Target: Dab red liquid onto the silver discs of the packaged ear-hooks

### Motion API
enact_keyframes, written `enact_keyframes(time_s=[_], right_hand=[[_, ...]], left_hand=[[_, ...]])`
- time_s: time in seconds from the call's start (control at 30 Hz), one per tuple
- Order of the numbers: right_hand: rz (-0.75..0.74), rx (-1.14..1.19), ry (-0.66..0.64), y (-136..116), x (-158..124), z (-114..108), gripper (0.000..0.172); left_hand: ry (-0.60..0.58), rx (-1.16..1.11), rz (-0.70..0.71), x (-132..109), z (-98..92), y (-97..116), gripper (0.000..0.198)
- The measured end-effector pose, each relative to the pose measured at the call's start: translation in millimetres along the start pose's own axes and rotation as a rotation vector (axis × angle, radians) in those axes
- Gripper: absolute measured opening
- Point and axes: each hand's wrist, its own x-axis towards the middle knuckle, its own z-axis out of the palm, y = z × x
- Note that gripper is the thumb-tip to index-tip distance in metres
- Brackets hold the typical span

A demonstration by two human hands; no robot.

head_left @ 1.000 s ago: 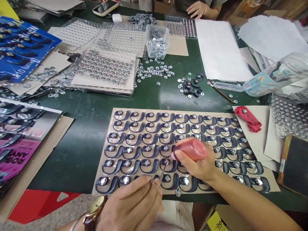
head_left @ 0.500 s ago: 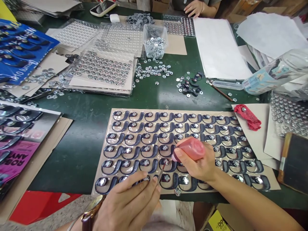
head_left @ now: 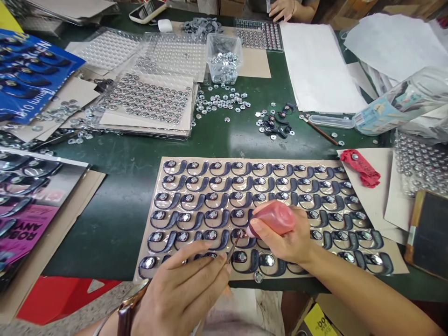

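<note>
A pink-red squeeze bottle [head_left: 275, 217] lies tilted in my right hand [head_left: 292, 240], its nozzle pointing left. The nozzle comes close to a dark curved piece with a shiny round metal disc [head_left: 240, 234] in the second row from the front. My left hand [head_left: 191, 280] pinches a thin pointed tool [head_left: 231, 251] whose tip reaches that same disc; whether it is tweezers I cannot tell. Rows of such curved pieces lie under clear film on a brown card sheet [head_left: 153, 204]. Both hands cover some of the front rows.
Loose washers [head_left: 224, 100] surround a clear tub [head_left: 224, 56] at the back. Clear blister trays [head_left: 150, 100] stand behind left, printed cards [head_left: 38, 191] at the left. At right are a red cloth [head_left: 360, 169], a brush [head_left: 410, 233] and a plastic bottle [head_left: 395, 109]. Another person's hand [head_left: 282, 9] shows at the top.
The squeeze bottle has shifted slightly left, its nozzle now nearer the disc. My left hand has edged a little left, with the tool's tip still at the same piece.
</note>
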Motion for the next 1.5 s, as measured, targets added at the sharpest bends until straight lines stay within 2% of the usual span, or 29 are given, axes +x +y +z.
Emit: enact_keyframes(time_s=[0.17, 0.3, 0.47, 0.57, 0.67, 0.77, 0.97, 1.1, 1.3, 1.5], right_hand=[[-0.042, 0.096, 0.006, 2, -2, 5, 0.007], [0.008, 0.171, -0.022, -1, -3, 1, 0.016], [0.342, 0.403, -0.129, -8, 7, -38, 0.021], [0.401, 0.443, -0.176, -5, 14, -63, 0.029], [0.399, 0.355, -0.283, 0, 22, -69, 0.032], [0.394, 0.254, -0.334, 6, 31, -59, 0.034], [0.314, 0.188, -0.131, 13, 37, -22, 0.019], [0.233, 0.172, -0.077, 18, 33, -6, 0.015], [0.041, 0.128, 0.014, 23, 30, 5, 0.016], [0.019, 0.097, 0.0, 22, 32, 6, 0.017]], left_hand=[[0.062, -0.087, -0.073, 2, -1.3, -4, 0.026], [0.085, -0.126, -0.087, 3, -2.4, -7, 0.026], [0.114, -0.103, -0.071, 4, -2.6, -5, 0.028], [0.109, -0.074, -0.06, 3, -1.8, -3, 0.027], [0.072, -0.056, -0.055, 3, -2.2, -2, 0.025], [0.058, -0.03, -0.038, 5, -4.5, -3, 0.024], [0.08, 0.071, -0.014, 14, -6.7, -13, 0.021], [0.068, 0.103, -0.008, 18, -0.5, -18, 0.019], [0.019, 0.144, 0.017, 13, 7.3, -16, 0.023], [-0.007, 0.187, 0.047, 15, 4.3, -13, 0.029]])
